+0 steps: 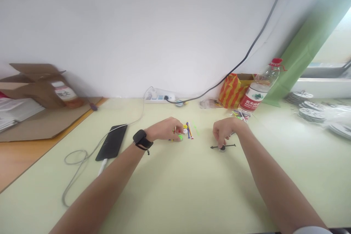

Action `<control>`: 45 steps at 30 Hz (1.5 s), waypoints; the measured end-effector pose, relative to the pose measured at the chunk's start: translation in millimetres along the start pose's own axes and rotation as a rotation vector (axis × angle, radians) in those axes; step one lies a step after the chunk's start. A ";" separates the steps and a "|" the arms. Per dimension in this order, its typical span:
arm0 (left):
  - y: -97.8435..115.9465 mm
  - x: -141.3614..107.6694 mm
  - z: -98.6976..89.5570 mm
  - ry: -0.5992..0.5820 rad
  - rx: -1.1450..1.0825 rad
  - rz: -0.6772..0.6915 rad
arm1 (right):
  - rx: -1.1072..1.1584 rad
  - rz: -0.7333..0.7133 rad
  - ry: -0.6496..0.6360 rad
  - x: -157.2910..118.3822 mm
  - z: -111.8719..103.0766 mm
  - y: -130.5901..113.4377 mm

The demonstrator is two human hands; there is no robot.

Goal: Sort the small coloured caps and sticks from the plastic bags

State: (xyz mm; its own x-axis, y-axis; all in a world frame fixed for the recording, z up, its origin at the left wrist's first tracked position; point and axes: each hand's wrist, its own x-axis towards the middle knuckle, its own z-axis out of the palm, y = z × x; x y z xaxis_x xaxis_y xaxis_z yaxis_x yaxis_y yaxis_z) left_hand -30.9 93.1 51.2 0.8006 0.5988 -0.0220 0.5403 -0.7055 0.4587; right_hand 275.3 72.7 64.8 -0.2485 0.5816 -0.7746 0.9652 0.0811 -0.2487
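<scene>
Smooth plastic sticks point(188, 131) lie beside the left hand point(166, 128); beyond the right hand point(225, 128), a glossy plastic water bottle point(256, 95); below both, matt tabletop point(186, 182).

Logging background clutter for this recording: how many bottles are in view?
2. A large red-capped bottle is beyond the right hand, beside the red-and-yellow bag; a smaller bottle is at far left, by the cardboard box. Others could be hidden inside either container.

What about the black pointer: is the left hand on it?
No, the right hand is at the black pointer, while the left hand is by the small coloured pieces.
</scene>
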 end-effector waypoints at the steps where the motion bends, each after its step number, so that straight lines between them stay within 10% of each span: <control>1: -1.5 0.2 -0.1 0.009 -0.003 0.006 | 0.019 -0.001 0.016 -1.3 0.7 0.3; 12: -7.6 -0.6 -4.1 0.066 -0.059 0.043 | 0.152 -0.073 0.233 -4.7 3.2 0.2; 24: 36.6 6.2 -0.4 0.482 -0.253 0.159 | 0.812 -0.685 0.658 -0.9 7.9 -62.7; 40: 38.1 4.9 -1.5 0.504 -0.312 0.182 | 0.894 -0.759 0.523 -0.5 15.2 -78.2; 45: 33.1 2.3 0.7 0.444 -0.274 0.142 | 0.681 -0.545 0.697 4.6 11.7 -65.9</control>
State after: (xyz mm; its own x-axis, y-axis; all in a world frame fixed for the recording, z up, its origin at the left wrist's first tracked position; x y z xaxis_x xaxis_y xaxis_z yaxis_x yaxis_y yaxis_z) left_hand -11.0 70.8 65.7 0.6421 0.6496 0.4071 0.2999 -0.7016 0.6464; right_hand 209.6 60.5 70.8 -0.3185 0.9477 -0.0219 0.4418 0.1279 -0.8880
